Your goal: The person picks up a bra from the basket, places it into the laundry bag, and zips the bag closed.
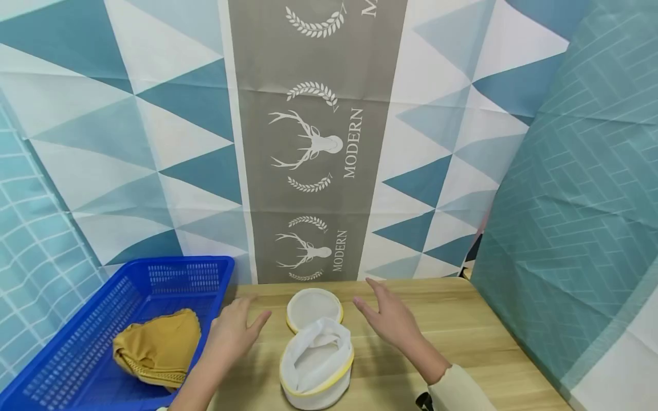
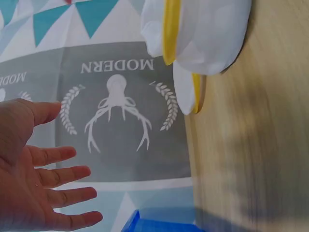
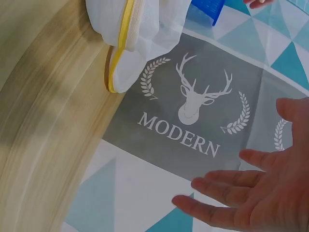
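Observation:
A white mesh laundry bag with yellow trim stands on the wooden table, its top open and its cloth rim rising unevenly. The bag's round lid, edged in yellow, lies folded back behind it. My left hand hovers to the left of the bag, fingers spread and holding nothing. On the other side, my right hand is held in the air with thumb and fingers apart, also holding nothing. Both wrist views show straight, separated fingers, with the bag apart from them.
At the left a blue plastic basket with slotted walls holds a folded mustard-yellow garment. Patterned cloth hangs behind the table, and a green cloth hangs along its right side.

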`<action>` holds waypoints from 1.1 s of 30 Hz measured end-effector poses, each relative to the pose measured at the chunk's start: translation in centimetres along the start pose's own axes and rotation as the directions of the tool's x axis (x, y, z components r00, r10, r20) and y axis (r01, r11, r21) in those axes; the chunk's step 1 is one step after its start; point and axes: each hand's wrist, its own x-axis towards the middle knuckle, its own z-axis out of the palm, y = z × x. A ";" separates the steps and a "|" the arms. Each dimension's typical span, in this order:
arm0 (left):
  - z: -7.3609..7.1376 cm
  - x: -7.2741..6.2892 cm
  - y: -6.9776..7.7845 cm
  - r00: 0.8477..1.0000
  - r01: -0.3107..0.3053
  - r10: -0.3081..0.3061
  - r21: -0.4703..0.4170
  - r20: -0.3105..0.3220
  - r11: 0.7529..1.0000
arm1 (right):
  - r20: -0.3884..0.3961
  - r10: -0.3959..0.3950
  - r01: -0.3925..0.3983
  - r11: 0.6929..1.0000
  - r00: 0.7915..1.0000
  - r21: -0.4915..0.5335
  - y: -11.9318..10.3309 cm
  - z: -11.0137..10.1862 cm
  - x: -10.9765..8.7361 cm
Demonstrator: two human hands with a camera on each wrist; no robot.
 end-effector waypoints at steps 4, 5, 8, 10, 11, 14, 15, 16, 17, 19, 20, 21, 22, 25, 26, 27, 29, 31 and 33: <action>-0.7 -0.1 -0.6 0.999 0.030 -0.029 -0.035 0.021 0.999 | 0.014 0.019 -0.019 0.997 1.000 0.074 0.1 0.0 0.0; -0.9 -0.2 -0.8 0.999 0.040 -0.039 -0.046 0.029 0.998 | 0.022 0.024 -0.026 0.996 0.999 0.091 0.2 0.1 0.0; -1.5 -0.2 -1.4 0.998 0.057 -0.053 -0.107 0.039 0.993 | 0.044 0.050 -0.055 0.989 0.998 0.137 0.2 0.2 -0.1; -2.0 -0.2 -1.7 0.997 0.066 -0.060 -0.160 0.046 0.985 | 0.053 0.063 -0.071 0.985 0.997 0.160 0.4 0.3 0.0; -2.2 -0.2 -1.9 0.996 0.076 -0.067 -0.184 0.053 0.980 | 0.056 0.067 -0.076 0.983 0.996 0.169 0.4 0.3 0.0; -3.1 -0.3 -2.5 0.992 0.110 -0.093 -0.240 0.083 0.965 | 0.068 0.072 -0.084 0.977 0.995 0.198 0.5 0.4 0.0; -3.4 -0.4 -2.7 0.990 0.125 -0.105 -0.252 0.094 0.960 | 0.071 0.072 -0.085 0.975 0.995 0.206 0.5 0.4 0.0; -3.7 -0.4 -3.0 0.988 0.137 -0.113 -0.260 0.103 0.956 | 0.075 0.070 -0.084 0.973 0.995 0.215 0.6 0.4 0.0; -4.0 -0.5 -3.2 0.987 0.146 -0.121 -0.263 0.110 0.954 | 0.080 0.069 -0.086 0.971 0.994 0.224 0.6 0.5 0.0; -4.6 -0.6 -3.9 0.983 0.165 -0.134 -0.274 0.127 0.948 | 0.093 0.070 -0.090 0.966 0.993 0.243 0.7 0.6 0.0; -4.9 -0.7 -4.1 0.981 0.175 -0.143 -0.274 0.134 0.946 | 0.099 0.069 -0.092 0.964 0.993 0.251 0.8 0.7 0.0; -5.2 -0.9 -4.4 0.979 0.186 -0.153 -0.272 0.138 0.944 | 0.103 0.069 -0.094 0.962 0.992 0.256 0.8 0.8 0.0; -5.6 -0.9 -4.8 0.977 0.195 -0.162 -0.268 0.142 0.943 | 0.109 0.071 -0.097 0.959 0.992 0.265 0.9 0.9 0.0; -6.4 -1.2 -5.8 0.970 0.226 -0.193 -0.249 0.147 0.942 | 0.124 0.079 -0.111 0.953 0.989 0.283 1.1 1.2 -0.1; -6.6 -1.3 -6.2 0.968 0.235 -0.204 -0.243 0.147 0.941 | 0.129 0.083 -0.117 0.951 0.988 0.286 1.1 1.3 -0.1; -6.8 -1.4 -6.6 0.967 0.242 -0.213 -0.237 0.143 0.941 | 0.132 0.087 -0.122 0.950 0.987 0.289 1.2 1.4 -0.1; -7.1 -1.5 -7.5 0.966 0.248 -0.223 -0.226 0.128 0.942 | 0.142 0.095 -0.133 0.947 0.985 0.293 1.3 1.6 -0.2; -7.3 -1.6 -8.4 0.966 0.253 -0.232 -0.217 0.115 0.943 | 0.154 0.101 -0.143 0.944 0.983 0.298 1.5 1.9 -0.2; -7.5 -1.6 -9.2 0.965 0.257 -0.241 -0.209 0.101 0.944 | 0.162 0.100 -0.146 0.941 0.982 0.304 1.7 2.0 -0.2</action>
